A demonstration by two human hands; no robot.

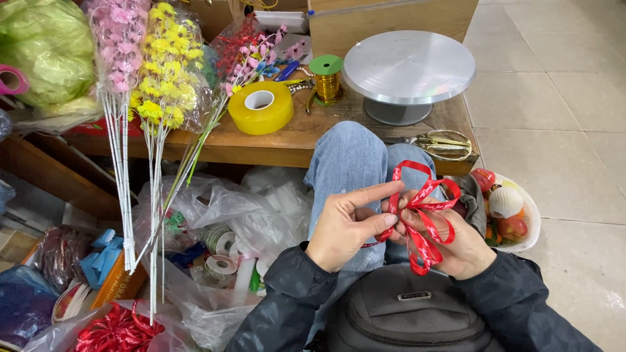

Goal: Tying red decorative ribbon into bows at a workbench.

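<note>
Your left hand (343, 225) pinches the center of the red ribbon bow (422, 212) between thumb and forefinger, so the loops do not slip apart. Your right hand (460, 244) lies under the bow, fingers curled around its tails to keep them tight. The bow sits over your knees, above the black bag (407, 316). At ten o'clock the yellow tape roll (261, 107) rests on the wooden table (287, 140), with the scissors (445, 143) at twelve.
</note>
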